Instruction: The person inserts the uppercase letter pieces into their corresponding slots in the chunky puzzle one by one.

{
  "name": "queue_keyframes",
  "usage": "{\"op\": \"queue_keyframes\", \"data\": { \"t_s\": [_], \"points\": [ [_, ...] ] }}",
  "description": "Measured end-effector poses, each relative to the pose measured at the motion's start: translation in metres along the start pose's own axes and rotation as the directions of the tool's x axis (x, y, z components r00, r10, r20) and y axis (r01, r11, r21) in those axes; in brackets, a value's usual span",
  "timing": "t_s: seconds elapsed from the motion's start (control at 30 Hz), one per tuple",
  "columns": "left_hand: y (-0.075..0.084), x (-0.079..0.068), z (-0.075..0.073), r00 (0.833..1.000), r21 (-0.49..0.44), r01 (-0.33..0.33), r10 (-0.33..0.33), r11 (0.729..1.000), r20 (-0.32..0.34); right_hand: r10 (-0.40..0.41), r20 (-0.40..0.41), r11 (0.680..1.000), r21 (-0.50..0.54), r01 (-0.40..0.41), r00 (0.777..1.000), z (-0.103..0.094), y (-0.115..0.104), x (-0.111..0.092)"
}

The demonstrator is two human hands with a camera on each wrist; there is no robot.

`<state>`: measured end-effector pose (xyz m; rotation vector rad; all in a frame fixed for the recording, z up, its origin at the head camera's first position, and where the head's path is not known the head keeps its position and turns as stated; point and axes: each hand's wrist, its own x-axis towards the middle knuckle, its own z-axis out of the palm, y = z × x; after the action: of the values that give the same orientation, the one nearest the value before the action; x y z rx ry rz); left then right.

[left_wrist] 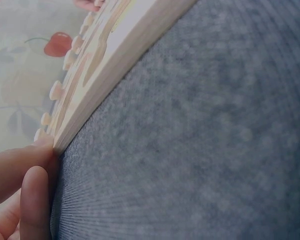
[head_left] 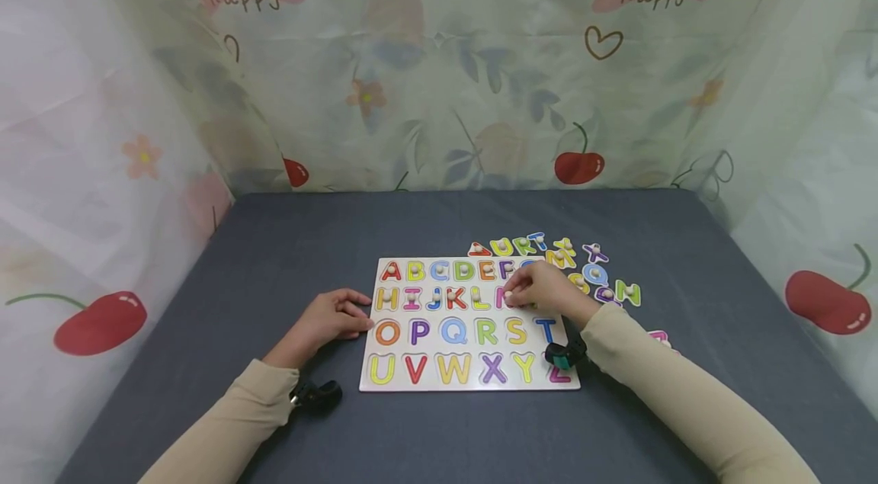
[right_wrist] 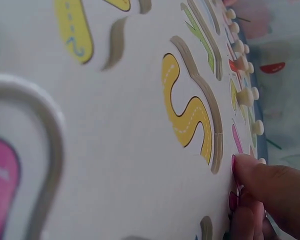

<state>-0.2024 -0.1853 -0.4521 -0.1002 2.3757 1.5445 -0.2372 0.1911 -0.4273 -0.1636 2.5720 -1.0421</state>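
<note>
A white alphabet puzzle board (head_left: 473, 387) lies flat on the dark table. My right hand (head_left: 545, 290) pinches a pink letter piece (head_left: 500, 298) at the M place in the second row; the right wrist view shows the thumb on this piece (right_wrist: 234, 164), partly hidden by fingers. My left hand (head_left: 336, 316) touches the board's left edge, its fingertips against the side in the left wrist view. Knobbed letters such as the red A (head_left: 390, 271) and red K (head_left: 456, 299) sit in the upper two rows. Recesses show printed letters in the lower two rows, including the yellow S (right_wrist: 192, 117).
Loose knobbed letters lie behind and right of the board, among them a green N (head_left: 627, 293), a blue Q (head_left: 595, 274) and a purple X (head_left: 594, 253). A pink piece (head_left: 660, 337) is partly behind my right sleeve. Patterned curtains (head_left: 439, 88) enclose the table.
</note>
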Motion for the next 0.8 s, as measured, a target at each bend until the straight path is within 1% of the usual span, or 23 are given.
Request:
{"op": "queue_keyframes", "data": {
  "t_s": [0.23, 0.5, 0.6, 0.7, 0.73, 0.8],
  "points": [
    [0.0, 0.0, -0.001, 1.0, -0.001, 0.0, 0.0, 1.0, 0.0, -0.009, 0.015, 1.0, 0.003, 0.009, 1.0, 0.0, -0.002, 0.001],
    [-0.002, 0.001, 0.0, 1.0, 0.001, 0.001, 0.0, 1.0, -0.007, -0.001, 0.0, 1.0, 0.002, 0.001, 1.0, 0.0, -0.001, 0.001],
    [-0.002, 0.001, 0.0, 1.0, 0.006, 0.002, -0.002, 1.0, -0.011, 0.0, -0.013, 1.0, 0.022, 0.0, 1.0, 0.0, 0.001, 0.0],
    [-0.002, 0.001, 0.001, 1.0, 0.008, 0.002, -0.002, 1.0, -0.012, -0.005, -0.026, 0.997, 0.073, 0.007, 1.0, -0.003, 0.003, -0.003],
    [-0.002, 0.001, 0.001, 1.0, 0.007, 0.001, -0.001, 1.0, -0.012, -0.012, -0.031, 0.995, 0.099, 0.015, 0.999, -0.005, 0.003, -0.005],
    [-0.002, 0.002, 0.0, 1.0, 0.008, -0.002, 0.002, 1.0, -0.011, -0.037, -0.061, 0.993, 0.109, 0.044, 0.997, -0.011, 0.002, -0.009]
  ]
}}
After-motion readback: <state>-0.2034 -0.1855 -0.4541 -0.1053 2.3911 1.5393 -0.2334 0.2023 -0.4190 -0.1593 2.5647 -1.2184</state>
